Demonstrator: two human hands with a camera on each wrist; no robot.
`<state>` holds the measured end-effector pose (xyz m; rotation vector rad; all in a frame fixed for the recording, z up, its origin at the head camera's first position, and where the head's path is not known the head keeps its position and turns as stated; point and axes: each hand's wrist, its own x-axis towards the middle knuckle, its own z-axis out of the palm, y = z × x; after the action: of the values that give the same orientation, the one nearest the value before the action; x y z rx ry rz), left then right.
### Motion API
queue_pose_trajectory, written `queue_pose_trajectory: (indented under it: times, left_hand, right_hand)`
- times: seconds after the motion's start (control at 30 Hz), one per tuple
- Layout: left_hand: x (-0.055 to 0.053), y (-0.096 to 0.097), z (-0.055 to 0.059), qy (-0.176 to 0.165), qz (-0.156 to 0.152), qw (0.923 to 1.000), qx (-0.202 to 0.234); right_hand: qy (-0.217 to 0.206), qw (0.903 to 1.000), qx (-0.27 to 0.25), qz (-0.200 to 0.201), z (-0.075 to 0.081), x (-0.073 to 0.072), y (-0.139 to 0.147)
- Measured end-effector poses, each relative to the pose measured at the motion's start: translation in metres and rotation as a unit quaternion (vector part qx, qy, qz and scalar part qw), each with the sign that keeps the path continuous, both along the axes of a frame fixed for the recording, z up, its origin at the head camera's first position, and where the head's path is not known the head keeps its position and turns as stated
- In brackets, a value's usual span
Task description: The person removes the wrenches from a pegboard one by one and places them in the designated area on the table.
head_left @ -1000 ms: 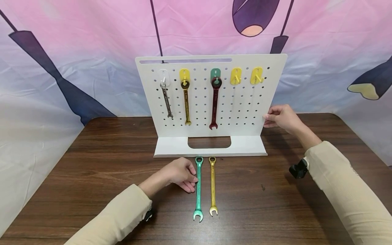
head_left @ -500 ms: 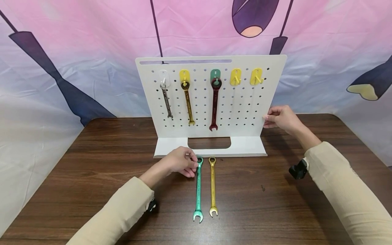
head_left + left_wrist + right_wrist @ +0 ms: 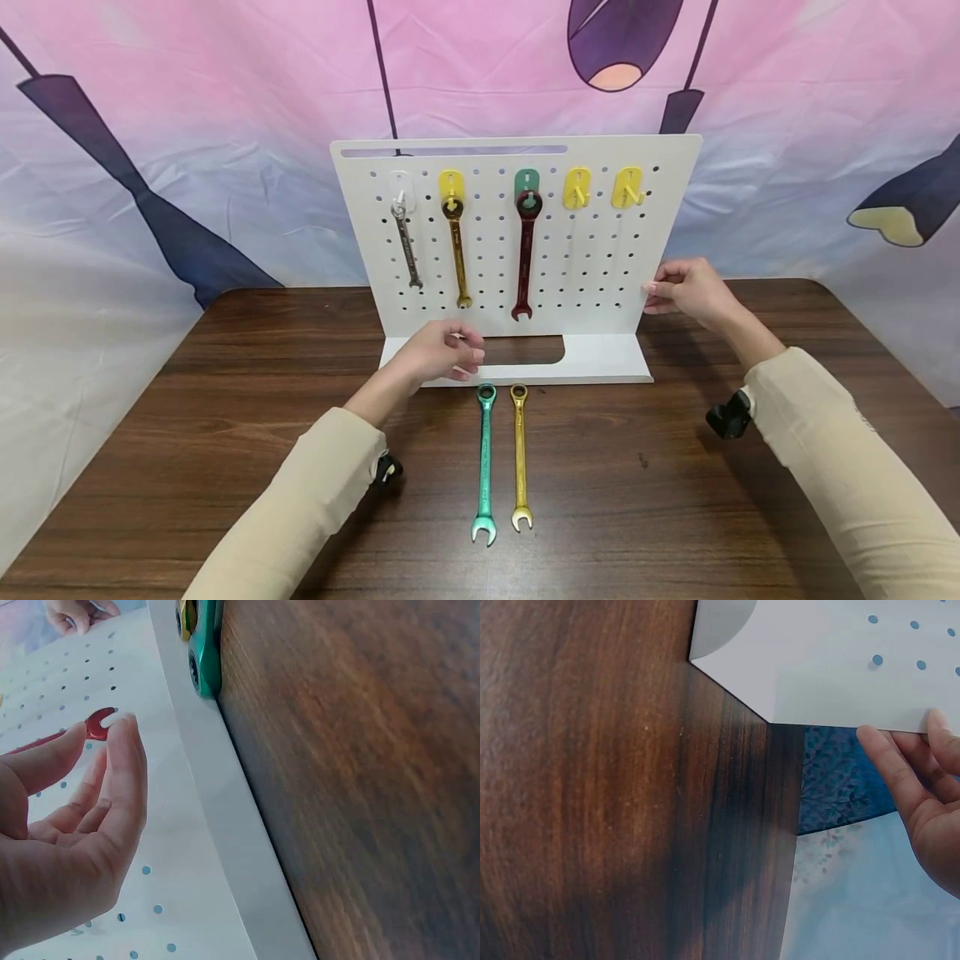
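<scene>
My left hand (image 3: 442, 354) hovers in front of the lower part of a white pegboard (image 3: 630, 150), fingers loosely bent and holding nothing. Thumb and fingertips are apart in the left wrist view, where the red wrench's (image 3: 97, 726) open end shows behind them. My right hand (image 3: 693, 290) pinches the board's right edge, its thumb in front and fingers behind in the right wrist view. A silver wrench (image 3: 407, 247), a gold wrench (image 3: 458, 258) and the dark red one hang from hooks. Flat on the table lie a green wrench (image 3: 485, 458) and a yellow-gold wrench (image 3: 521, 454).
Two yellow hooks, a left one (image 3: 577, 188) and a right one (image 3: 627, 188), carry nothing. The pegboard's base plate (image 3: 607, 362) has a cutout and stands on a brown wooden table (image 3: 637, 500). A printed cloth (image 3: 247, 108) hangs behind.
My left hand has risen from beside the green wrench, along it and forward to the pegboard's base. The hanging gold wrench swung slightly. My right hand stays on the board's edge.
</scene>
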<state>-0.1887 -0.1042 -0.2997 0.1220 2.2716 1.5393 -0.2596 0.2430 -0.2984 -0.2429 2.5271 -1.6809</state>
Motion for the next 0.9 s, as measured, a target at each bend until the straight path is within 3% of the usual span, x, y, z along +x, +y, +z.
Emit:
queue_pose_trajectory:
  times: [0.5, 0.9]
  left_hand:
    - [-0.018, 0.01, 0.014, 0.03, 0.021, 0.9993, -0.006]
    - [-0.025, 0.028, 0.023, 0.081, 0.013, 0.9966, 0.002]
  right_hand:
    - [0.0, 1.0, -0.001, 0.0, 0.0, 0.0, 0.0]
    - [0.0, 1.0, 0.002, 0.0, -0.001, -0.001, -0.001]
